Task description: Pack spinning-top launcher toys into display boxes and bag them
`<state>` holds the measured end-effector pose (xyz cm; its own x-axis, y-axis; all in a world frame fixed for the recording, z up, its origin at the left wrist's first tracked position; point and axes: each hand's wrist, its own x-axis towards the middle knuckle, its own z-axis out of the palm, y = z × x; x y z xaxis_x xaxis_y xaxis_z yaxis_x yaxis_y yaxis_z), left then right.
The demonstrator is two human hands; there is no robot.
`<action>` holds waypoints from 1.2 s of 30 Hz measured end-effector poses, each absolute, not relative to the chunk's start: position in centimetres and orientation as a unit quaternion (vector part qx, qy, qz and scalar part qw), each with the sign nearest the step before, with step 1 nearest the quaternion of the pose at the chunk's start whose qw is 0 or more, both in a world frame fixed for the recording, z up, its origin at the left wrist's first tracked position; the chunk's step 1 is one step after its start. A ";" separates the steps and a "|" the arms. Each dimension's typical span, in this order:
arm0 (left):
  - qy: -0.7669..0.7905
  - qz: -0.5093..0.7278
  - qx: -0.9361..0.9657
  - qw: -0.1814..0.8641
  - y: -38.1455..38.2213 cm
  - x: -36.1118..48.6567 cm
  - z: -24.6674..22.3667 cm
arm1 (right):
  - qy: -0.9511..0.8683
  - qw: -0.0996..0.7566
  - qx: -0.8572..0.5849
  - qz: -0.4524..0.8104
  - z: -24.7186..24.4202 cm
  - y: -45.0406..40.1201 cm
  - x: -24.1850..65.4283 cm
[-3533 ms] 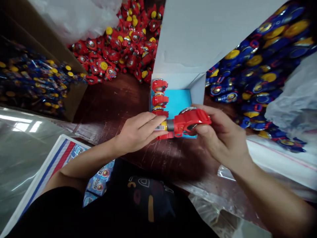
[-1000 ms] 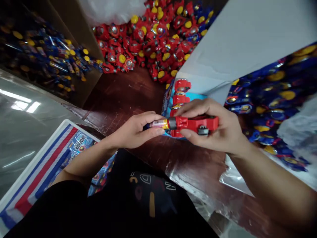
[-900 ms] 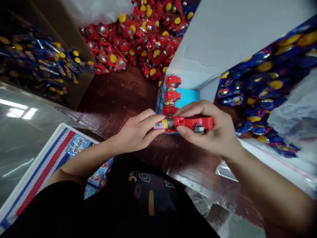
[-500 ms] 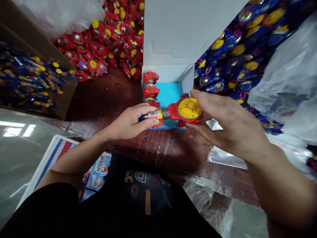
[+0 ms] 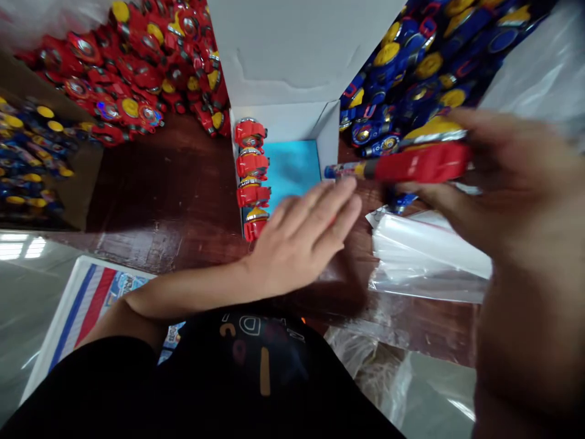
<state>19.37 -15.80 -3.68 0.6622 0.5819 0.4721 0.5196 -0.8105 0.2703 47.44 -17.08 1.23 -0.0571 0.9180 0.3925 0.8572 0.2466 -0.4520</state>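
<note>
My right hand (image 5: 525, 177), blurred, grips a red toy (image 5: 425, 164) with a round yellow top at its wide end. From the toy's narrow end a slim printed tube (image 5: 350, 170) points left. My left hand (image 5: 297, 244) is stretched out with nothing held, across the front of an open white box (image 5: 329, 131); a bit of red shows beneath its fingers. Along the box's left wall several red toys (image 5: 253, 164) stand in a column. Bare light-blue bottom (image 5: 292, 164) shows beside them, partly covered by my left hand.
Red toys (image 5: 132, 67) are heaped at the back left, blue ones (image 5: 415, 79) at the back right. A carton (image 5: 82, 177) of slim tubes sits at far left. Clear plastic bags (image 5: 425, 256) lie at the right on the dark red table (image 5: 173, 207). A printed box (image 5: 86, 292) is below left.
My right hand has carried the red toy and its tube to the right, away from over the box, tipping it sideways. My left hand has let go of the tube and opened.
</note>
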 end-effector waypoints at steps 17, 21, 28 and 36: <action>0.243 0.252 0.935 -0.052 -19.1 21.5 -7.4 | -0.780 0.112 -0.604 0.121 -0.1 -11.9 42.8; 0.235 0.250 0.938 -0.052 -19.0 21.3 -7.4 | -0.756 0.147 -0.623 0.138 -0.9 -12.5 42.4; 0.218 0.216 0.951 -0.045 -19.0 21.4 -8.4 | -0.779 0.138 -0.585 0.180 -0.9 -12.3 42.4; 0.219 0.239 0.946 -0.026 -19.6 18.2 -6.3 | -0.760 0.126 -0.602 0.210 -3.6 -11.6 42.5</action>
